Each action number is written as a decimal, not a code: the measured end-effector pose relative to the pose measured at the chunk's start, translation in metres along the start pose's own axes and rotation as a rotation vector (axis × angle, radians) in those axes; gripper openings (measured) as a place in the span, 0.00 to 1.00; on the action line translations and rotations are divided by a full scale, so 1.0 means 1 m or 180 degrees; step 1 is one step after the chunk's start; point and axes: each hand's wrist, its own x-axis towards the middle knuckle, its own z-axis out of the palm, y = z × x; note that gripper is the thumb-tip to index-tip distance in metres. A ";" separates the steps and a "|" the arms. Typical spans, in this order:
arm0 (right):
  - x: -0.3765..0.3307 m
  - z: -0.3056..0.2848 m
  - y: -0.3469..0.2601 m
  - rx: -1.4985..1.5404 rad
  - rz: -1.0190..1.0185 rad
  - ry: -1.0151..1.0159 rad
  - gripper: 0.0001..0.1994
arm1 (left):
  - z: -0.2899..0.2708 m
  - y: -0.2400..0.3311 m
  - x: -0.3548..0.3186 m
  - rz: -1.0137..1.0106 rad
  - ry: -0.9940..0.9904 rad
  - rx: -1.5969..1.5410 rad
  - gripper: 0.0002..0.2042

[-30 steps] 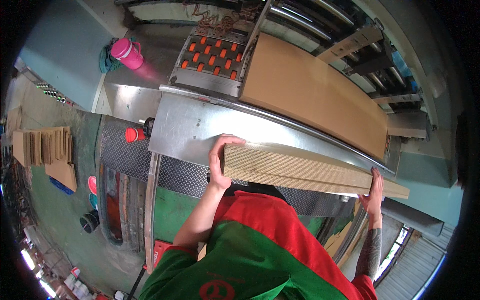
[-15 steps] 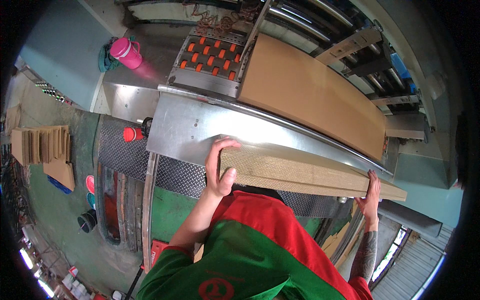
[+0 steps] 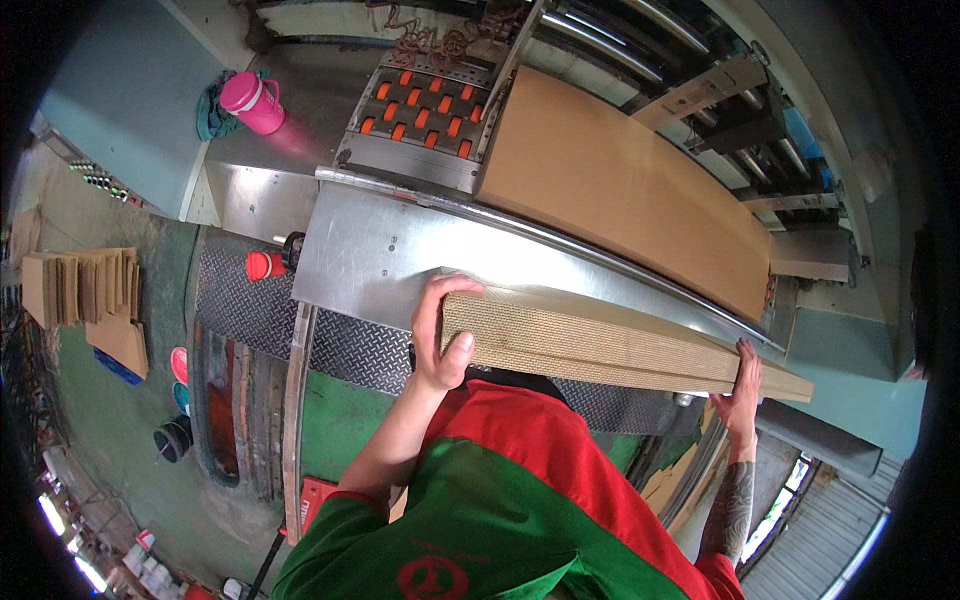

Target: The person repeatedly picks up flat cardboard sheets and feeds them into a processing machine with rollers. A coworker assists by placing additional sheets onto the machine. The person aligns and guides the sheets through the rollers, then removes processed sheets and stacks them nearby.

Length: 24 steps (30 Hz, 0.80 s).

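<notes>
Left hand (image 3: 441,335) clamps the near left end of a thick stack of corrugated cardboard sheets (image 3: 600,345): fingers curled over the top edge, thumb pressed against the end face. Right hand (image 3: 745,385) is flat against the far right end, fingers spread upward along the edge; whether its thumb hooks underneath cannot be told. The stack hangs between both hands at chest height, just above the near edge of the steel feed table (image 3: 380,255), apparently not yet resting on it.

Judgement: keep equal inward pressure at both ends so the sheets stay squared, and keep the stack level; a tilt could let the sheets fan out.

Beyond the table: a flat brown cardboard sheet (image 3: 620,185) lies on the machine bed, beside a panel of orange rollers (image 3: 425,100). Pink jug (image 3: 252,101) far left.
</notes>
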 end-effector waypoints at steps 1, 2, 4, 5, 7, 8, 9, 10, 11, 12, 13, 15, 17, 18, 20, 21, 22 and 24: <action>0.000 0.000 0.000 -0.0016 0.0011 -0.0012 0.51 | 0.000 0.000 0.000 -0.0003 0.0004 -0.0009 0.35; 0.000 -0.001 0.000 -0.0003 0.0013 -0.0029 0.51 | 0.000 0.001 0.000 -0.0006 0.0006 -0.0018 0.35; 0.000 -0.002 -0.001 0.0021 0.0020 -0.0065 0.51 | 0.000 0.001 0.001 -0.0009 0.0009 -0.0023 0.35; 0.000 -0.002 -0.001 0.0017 0.0021 -0.0059 0.51 | 0.000 0.001 0.001 -0.0008 0.0009 -0.0016 0.35; 0.001 -0.003 -0.003 0.0009 0.0025 -0.0048 0.50 | 0.000 0.001 0.002 0.0014 0.0007 0.0020 0.35; 0.001 -0.003 -0.004 0.0022 0.0044 -0.0052 0.50 | 0.000 0.001 0.002 0.0034 0.0005 0.0048 0.35; 0.001 -0.003 -0.004 0.0034 0.0064 -0.0057 0.49 | 0.000 0.001 0.002 0.0052 0.0002 0.0076 0.35; 0.001 -0.003 -0.005 0.0046 0.0084 -0.0062 0.49 | 0.000 0.000 0.002 0.0053 0.0006 0.0082 0.35; 0.002 -0.003 -0.005 0.0057 0.0070 -0.0054 0.50 | 0.000 0.000 0.002 0.0053 0.0010 0.0089 0.35; 0.002 -0.003 -0.005 0.0069 0.0056 -0.0044 0.51 | 0.000 0.000 0.002 0.0056 0.0014 0.0097 0.35; 0.002 -0.003 -0.005 0.0080 0.0042 -0.0035 0.52 | 0.000 0.000 0.002 0.0069 0.0016 0.0087 0.35; 0.002 -0.003 -0.005 0.0062 0.0034 -0.0040 0.50 | 0.000 -0.001 0.002 0.0073 0.0034 0.0088 0.35; 0.002 -0.003 -0.004 0.0042 0.0034 -0.0040 0.49 | 0.001 -0.001 0.001 0.0000 0.0029 0.0015 0.35; 0.002 -0.003 -0.004 0.0032 0.0036 -0.0037 0.49 | 0.001 -0.002 0.000 -0.0046 0.0037 -0.0008 0.36; 0.002 -0.002 -0.004 0.0014 0.0048 -0.0049 0.49 | 0.001 -0.003 0.000 -0.0006 0.0010 0.0030 0.36; 0.001 -0.002 -0.003 0.0003 0.0054 -0.0065 0.50 | 0.000 -0.003 0.001 0.0016 0.0024 0.0071 0.36; 0.002 -0.002 -0.002 -0.0011 0.0051 -0.0085 0.50 | 0.000 -0.004 0.001 0.0029 0.0015 0.0060 0.36; 0.002 -0.001 0.000 -0.0030 -0.0018 -0.0091 0.50 | 0.000 -0.005 0.001 0.0046 0.0031 0.0105 0.36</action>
